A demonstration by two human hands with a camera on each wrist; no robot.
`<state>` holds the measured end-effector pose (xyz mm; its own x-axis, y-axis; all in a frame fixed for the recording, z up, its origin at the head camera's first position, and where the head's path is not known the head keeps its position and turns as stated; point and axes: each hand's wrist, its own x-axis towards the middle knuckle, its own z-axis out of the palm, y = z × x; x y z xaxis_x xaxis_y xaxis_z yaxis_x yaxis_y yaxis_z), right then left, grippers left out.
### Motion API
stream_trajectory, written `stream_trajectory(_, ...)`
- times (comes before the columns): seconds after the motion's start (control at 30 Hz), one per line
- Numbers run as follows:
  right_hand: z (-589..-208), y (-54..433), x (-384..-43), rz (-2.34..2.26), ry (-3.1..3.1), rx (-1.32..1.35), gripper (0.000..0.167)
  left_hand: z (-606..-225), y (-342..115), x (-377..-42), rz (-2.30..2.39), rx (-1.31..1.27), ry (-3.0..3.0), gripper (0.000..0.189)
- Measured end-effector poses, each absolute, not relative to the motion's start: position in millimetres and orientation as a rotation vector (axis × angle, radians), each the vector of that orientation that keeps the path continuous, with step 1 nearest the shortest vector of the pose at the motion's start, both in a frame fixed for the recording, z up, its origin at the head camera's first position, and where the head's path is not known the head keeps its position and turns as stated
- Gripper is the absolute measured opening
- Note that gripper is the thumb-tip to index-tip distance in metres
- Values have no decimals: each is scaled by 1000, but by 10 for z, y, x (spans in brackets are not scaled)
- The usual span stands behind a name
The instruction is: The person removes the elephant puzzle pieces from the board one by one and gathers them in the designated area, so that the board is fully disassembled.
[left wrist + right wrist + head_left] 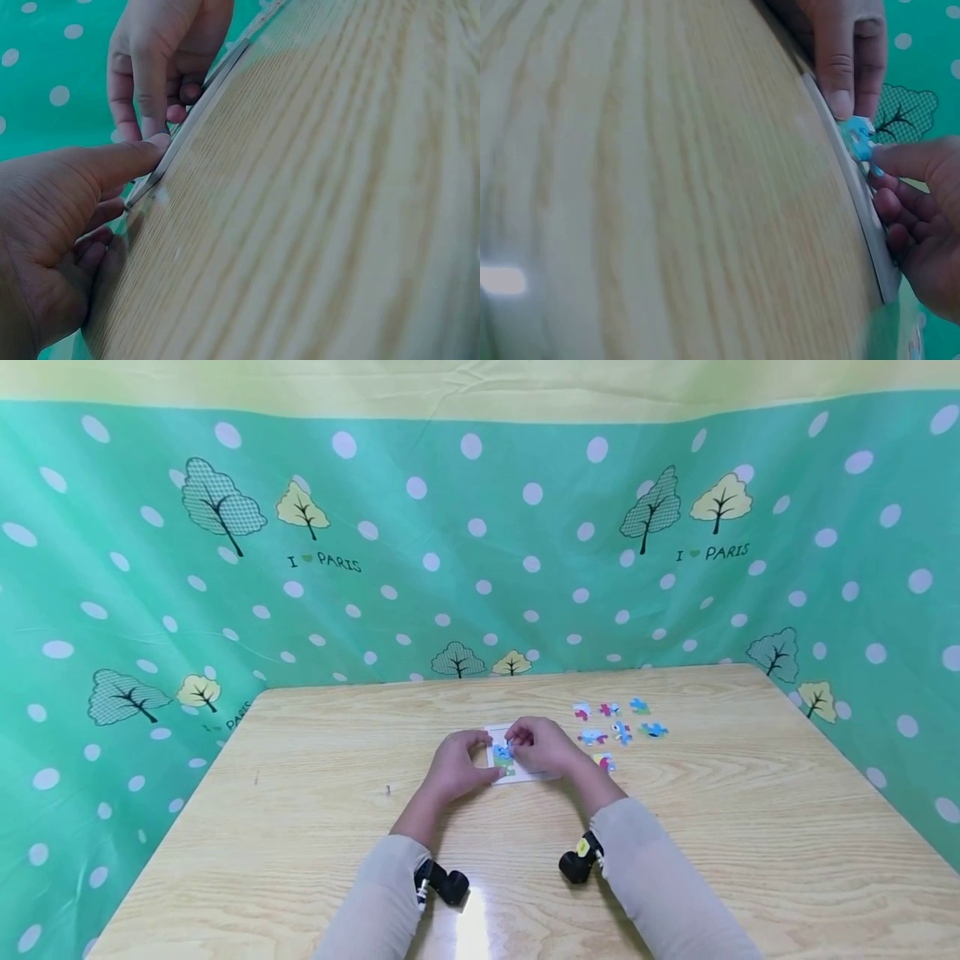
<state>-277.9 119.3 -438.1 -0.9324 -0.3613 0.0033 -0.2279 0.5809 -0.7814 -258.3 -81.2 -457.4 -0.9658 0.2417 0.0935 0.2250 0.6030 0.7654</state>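
A small white puzzle tray lies on the table between the two hands. Joined blue and green puzzle pieces fill its left part. My left hand grips the tray's left side, thumb near the lower corner and fingers at the upper one. Over the tray, my right hand pinches a blue puzzle piece between thumb and fingers. In the right wrist view that piece is tilted just above the tray's edge. The right hand covers much of the tray's right part in the head view.
Several loose puzzle pieces, among them a blue and green one and a red and white one, lie right of the tray. One yellow and red piece is close to the right wrist. A green dotted curtain hangs behind the wooden table.
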Motion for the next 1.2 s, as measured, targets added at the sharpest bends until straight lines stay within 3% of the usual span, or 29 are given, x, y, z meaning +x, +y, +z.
stream_trajectory(0.17, -4377, 1160, -2779, -1305, 2691, -423, 13, -4572, -809, -2590, 1321, 420, 2800, 48)
stream_trajectory(0.83, -4338, 1132, -2785, -1524, 2523, -208, 18, -4576, -821, -2596, 1243, 546, 2839, 31)
stream_trajectory(1.2, -4284, 1267, -2764, -1718, 2423, -28, 20, -4559, -815, -2592, 1233, 531, 2815, 31)
